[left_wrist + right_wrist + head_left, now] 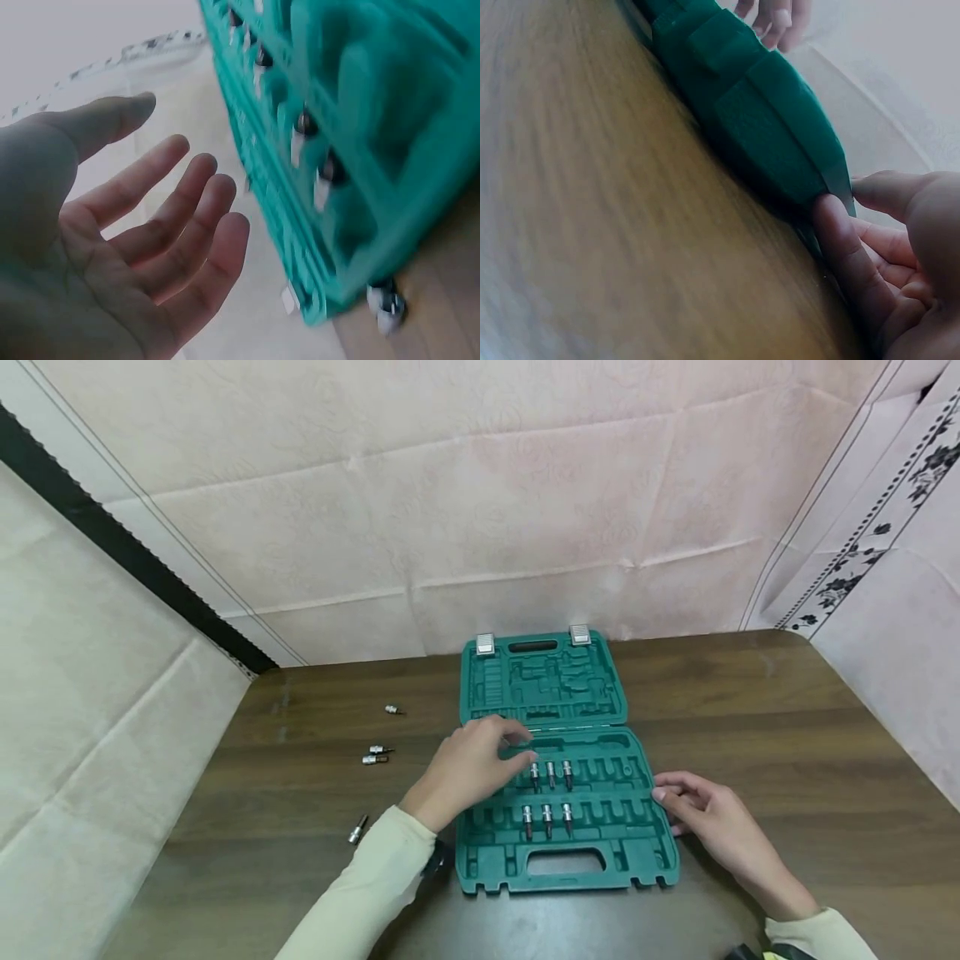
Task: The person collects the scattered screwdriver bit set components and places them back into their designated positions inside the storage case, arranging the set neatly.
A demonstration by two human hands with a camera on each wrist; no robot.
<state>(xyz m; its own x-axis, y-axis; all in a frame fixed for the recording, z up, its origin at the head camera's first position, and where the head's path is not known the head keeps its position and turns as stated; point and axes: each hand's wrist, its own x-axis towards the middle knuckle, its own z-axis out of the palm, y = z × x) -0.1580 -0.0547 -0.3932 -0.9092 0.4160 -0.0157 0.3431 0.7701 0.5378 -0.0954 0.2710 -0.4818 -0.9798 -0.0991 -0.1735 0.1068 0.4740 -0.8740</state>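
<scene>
- Pinching the right edge of the green case [585, 882], unfolded on the counter [787, 752], with the right hand [708, 822].
- Hovering over its left part with the left hand [476, 764], fingers relaxed.
- Showing six seated bits [547, 817], plus four loose bits [375, 760] leftward.

No text can be read; nor any number or sign.

Pale cream sleeves [363, 885], black left wrist gear [434, 859], black-and-yellow right wrist gear [789, 952]
</scene>
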